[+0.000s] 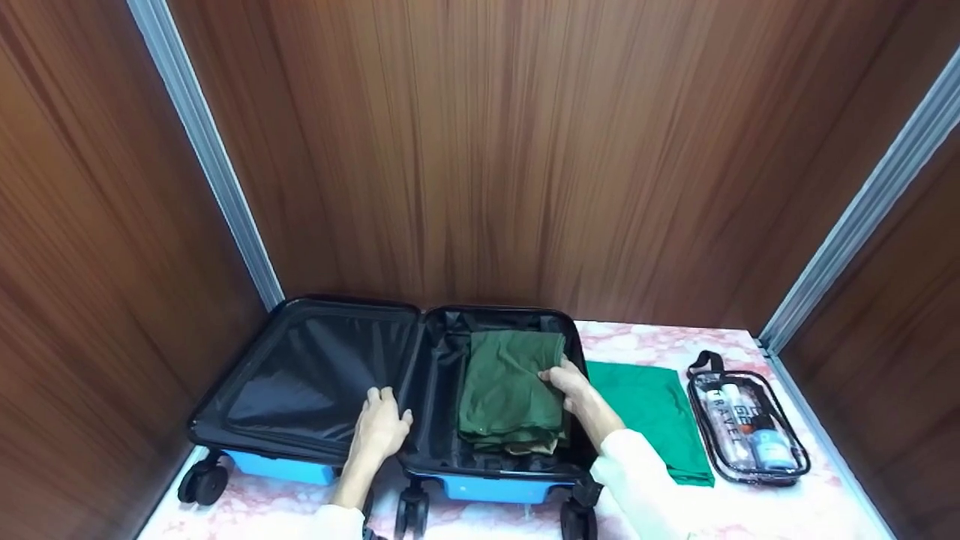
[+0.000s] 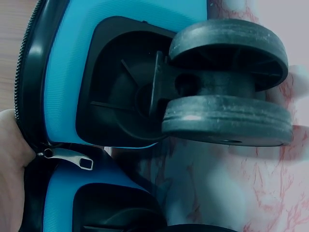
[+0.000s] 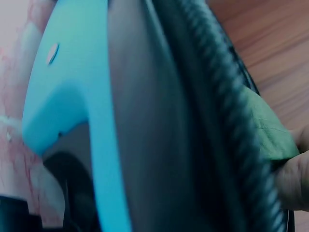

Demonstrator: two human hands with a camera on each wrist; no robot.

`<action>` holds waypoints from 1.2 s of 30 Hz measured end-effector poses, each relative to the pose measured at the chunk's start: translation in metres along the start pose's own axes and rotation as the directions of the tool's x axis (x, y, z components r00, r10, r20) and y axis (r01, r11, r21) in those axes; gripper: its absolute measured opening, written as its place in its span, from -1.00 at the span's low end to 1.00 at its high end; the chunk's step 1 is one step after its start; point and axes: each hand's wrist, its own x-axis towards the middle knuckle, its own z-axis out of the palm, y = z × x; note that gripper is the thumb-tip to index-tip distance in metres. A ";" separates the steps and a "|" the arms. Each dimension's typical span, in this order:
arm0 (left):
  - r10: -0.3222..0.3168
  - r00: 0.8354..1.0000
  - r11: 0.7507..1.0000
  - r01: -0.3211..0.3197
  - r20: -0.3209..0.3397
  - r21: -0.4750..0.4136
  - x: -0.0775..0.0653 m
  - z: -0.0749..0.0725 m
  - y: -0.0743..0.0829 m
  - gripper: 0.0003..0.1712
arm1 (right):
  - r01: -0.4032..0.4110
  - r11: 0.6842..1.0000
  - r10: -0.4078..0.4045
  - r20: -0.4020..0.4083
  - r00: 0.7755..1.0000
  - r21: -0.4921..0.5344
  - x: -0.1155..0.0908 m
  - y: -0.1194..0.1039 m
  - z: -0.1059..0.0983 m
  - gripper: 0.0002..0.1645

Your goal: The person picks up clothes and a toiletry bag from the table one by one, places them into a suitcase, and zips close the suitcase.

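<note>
An open black-lined suitcase [image 1: 431, 375] lies with both halves spread. Folded dark green clothing [image 1: 510, 375] is stacked in its right half, with a beige edge of cloth [image 1: 534, 448] peeking out beneath. My right hand [image 1: 568, 382] pinches the stack's right edge; in the right wrist view, the green fabric [image 3: 270, 128] shows between the fingers beyond the zipper rim. Above the inner edge of the left half is my left hand [image 1: 381, 427], its fingers relaxed and holding nothing. The left wrist view catches only part of that hand [image 2: 10, 164] beside a zipper pull [image 2: 70, 157].
Bright green folded cloth [image 1: 649, 420] lies right of the suitcase. Beside it is a clear travel pouch [image 1: 742, 476] with bottles inside. Black wheels [image 1: 204, 481] stick out toward me from the blue shell. Wooden panels [image 1: 487, 150] enclose the pink-marbled surface [image 1: 637, 332].
</note>
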 end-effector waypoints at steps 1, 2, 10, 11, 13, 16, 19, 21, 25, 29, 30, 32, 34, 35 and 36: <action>0.001 1.000 1.000 -0.001 -0.001 -0.001 0.000 0.000 0.000 -0.37 | 0.000 1.000 0.000 -0.005 1.000 -0.015 0.000 0.001 -0.001 -0.15; 0.002 1.000 1.000 -0.002 -0.002 -0.001 0.000 -0.001 0.000 -0.38 | 0.000 0.999 -0.001 -0.018 1.000 -0.038 -0.001 0.001 -0.003 -0.18; 0.007 1.000 1.000 -0.007 -0.007 0.010 -0.002 0.003 -0.001 -0.38 | 0.051 0.927 -0.109 -0.135 0.985 -0.372 -0.002 0.005 -0.004 -0.17; 0.006 1.000 1.000 -0.006 -0.007 0.009 -0.002 0.004 -0.001 -0.38 | 0.056 0.901 -0.132 -0.148 0.980 -0.430 -0.002 0.004 -0.004 -0.14; 0.003 1.000 1.000 -0.003 -0.004 0.006 -0.001 0.005 0.000 -0.37 | 0.059 0.866 -0.163 -0.170 0.972 -0.496 -0.002 0.002 -0.005 -0.10; 0.001 1.000 1.000 -0.001 -0.001 0.002 0.000 0.004 0.000 -0.37 | 0.073 0.911 -0.143 -0.146 0.979 -0.406 -0.004 -0.001 -0.008 -0.02; -0.004 1.000 1.000 0.004 0.004 0.002 0.001 0.002 0.000 -0.36 | 0.018 0.985 -0.031 -0.074 0.997 -0.170 -0.011 -0.005 -0.011 0.13; -0.004 1.000 1.000 0.004 0.006 0.003 0.001 0.000 0.000 -0.36 | -0.046 0.996 0.045 -0.009 0.999 -0.070 -0.017 -0.006 -0.014 0.21; 0.003 1.000 1.000 -0.003 -0.005 0.008 0.002 -0.002 -0.001 -0.36 | -0.114 0.989 0.124 0.102 0.987 -0.098 -0.032 -0.006 -0.015 0.31; -0.003 1.000 1.000 0.003 -0.007 0.010 0.001 -0.002 -0.002 -0.36 | -0.081 0.974 0.114 0.148 0.982 -0.212 -0.041 -0.005 -0.014 0.32; -0.005 1.000 1.000 0.005 -0.003 0.008 0.001 -0.002 -0.002 -0.36 | -0.064 0.966 0.103 0.148 0.984 -0.249 -0.042 -0.005 -0.013 0.30; -0.005 1.000 1.000 0.005 0.005 0.007 0.001 -0.001 -0.002 -0.36 | -0.021 0.940 0.075 0.145 0.987 -0.342 -0.045 -0.005 -0.013 0.24; -0.001 1.000 1.000 0.001 0.012 0.005 0.001 0.000 -0.002 -0.36 | 0.021 0.890 0.045 0.134 0.990 -0.455 -0.047 -0.005 -0.012 0.13; 0.000 1.000 1.000 0.000 0.012 0.004 0.001 0.000 -0.002 -0.36 | 0.037 0.857 0.030 0.123 0.992 -0.514 -0.048 -0.005 -0.012 0.07; 0.001 1.000 1.000 -0.001 0.012 0.002 0.001 0.000 -0.002 -0.36 | 0.051 0.820 0.018 0.114 0.993 -0.569 -0.048 -0.005 -0.012 0.00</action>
